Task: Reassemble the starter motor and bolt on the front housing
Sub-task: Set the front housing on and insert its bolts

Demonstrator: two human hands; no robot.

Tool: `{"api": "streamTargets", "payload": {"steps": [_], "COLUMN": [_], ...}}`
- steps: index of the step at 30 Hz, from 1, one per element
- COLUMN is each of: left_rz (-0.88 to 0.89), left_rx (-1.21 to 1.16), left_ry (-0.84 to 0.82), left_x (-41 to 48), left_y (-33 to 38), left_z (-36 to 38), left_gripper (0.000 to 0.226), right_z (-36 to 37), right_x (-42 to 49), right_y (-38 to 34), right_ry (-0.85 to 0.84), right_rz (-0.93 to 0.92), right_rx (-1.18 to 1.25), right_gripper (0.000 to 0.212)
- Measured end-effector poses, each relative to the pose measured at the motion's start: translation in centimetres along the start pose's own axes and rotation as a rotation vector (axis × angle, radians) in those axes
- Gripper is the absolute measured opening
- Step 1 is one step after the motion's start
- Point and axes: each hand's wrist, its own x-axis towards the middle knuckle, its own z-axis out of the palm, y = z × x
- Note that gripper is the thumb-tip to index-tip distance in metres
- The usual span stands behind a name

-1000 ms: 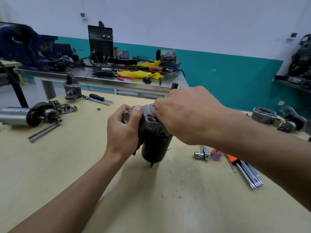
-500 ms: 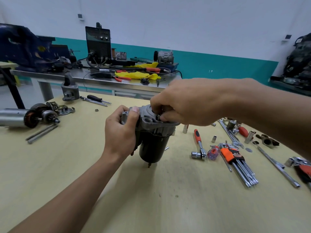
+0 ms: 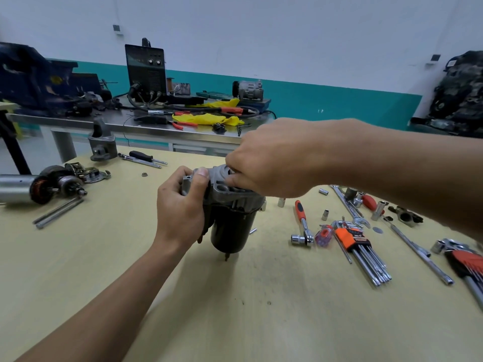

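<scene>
Starter motor (image 3: 235, 226) upright at the middle of the desk (image 3: 235, 322), poised on its narrow bottom stud. My left hand (image 3: 180, 212) grips its side. My right hand (image 3: 271, 158) curls its fingers onto the front housing (image 3: 222, 188). Risk: uneven pressure tips the motor or seats the housing skewed.

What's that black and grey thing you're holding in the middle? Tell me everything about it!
It is the starter motor: a smooth black round can below, with a dull grey cast-metal front housing on top that has round holes. It stands upright, and a small stud pokes from its bottom toward the yellowish table. The left hand grips its side, thumb on the housing's edge. The right hand pinches the housing's top from above.
</scene>
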Motion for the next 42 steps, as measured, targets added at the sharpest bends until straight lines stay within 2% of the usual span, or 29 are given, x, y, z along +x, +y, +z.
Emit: {"api": "streamTargets", "payload": {"steps": [4, 11, 15, 17, 19, 21, 23, 27, 30, 34, 38, 42], "left_rz": [-0.001, 0.013, -0.01, -0.038, -0.069, -0.116, -0.194, -0.307, -0.34, -0.383, -0.395, -0.381], "left_rx": [-0.001, -0.01, -0.031, -0.06, -0.126, -0.215, -0.287, -0.308, -0.32, -0.34, -0.351, -0.34], "left_ry": [-0.005, -0.002, 0.001, -0.025, -0.053, -0.083, -0.1, -0.162, -0.218, -0.295, -0.284, -0.286], "left_x": [0.0, -0.1, 0.1, 0.2, 0.7, 1.1, 1.6, 2.2, 2.7, 3.5, 3.7, 3.8], "left_y": [-0.1, -0.1, -0.3, -0.3, -0.4, -0.6, -0.8, -1.7, -2.3, -2.9, -3.2, -3.4], "left_z": [0.0, 0.0, -0.2, -0.4, -0.9, -1.4, -2.0, -3.0, -3.2, -3.4, -3.3, -3.1], "left_gripper": [0.046, 0.05, 0.042, 0.034, 0.032, 0.052, 0.071, 0.051, 0.055, 0.062, 0.063, 0.068], "right_z": [0.3, 0.6, 1.2, 1.6, 1.9, 3.1, 5.3, 11.6, 14.9, 16.5, 16.8, 17.3], "right_x": [-0.3, 0.3, -0.1, -0.4, -0.7, -0.5, -0.1, 1.5, 4.3, 8.3, 10.8, 11.9], "right_y": [-0.1, -0.3, -0.4, -0.3, 0.7, 2.6, 4.3, 4.6, 3.8, 3.8, 4.1, 4.3], "right_ry": [-0.005, 0.074, 0.136, 0.224, 0.394, 0.58, 0.617, 0.254, 0.092, -0.061, -0.251, -0.429], "right_rz": [0.029, 0.025, 0.017, 0.09, 0.219, 0.365, 0.487, 0.583, 0.559, 0.573, 0.532, 0.524], "right_rx": [0.087, 0.026, 0.046, 0.144, 0.349, 0.544, 0.665, 0.658, 0.694, 0.582, 0.45, 0.509], "right_gripper": [0.013, 0.021, 0.026, 0.047, 0.061, 0.061, 0.059, 0.041, 0.022, 0.023, 0.025, 0.036]}}
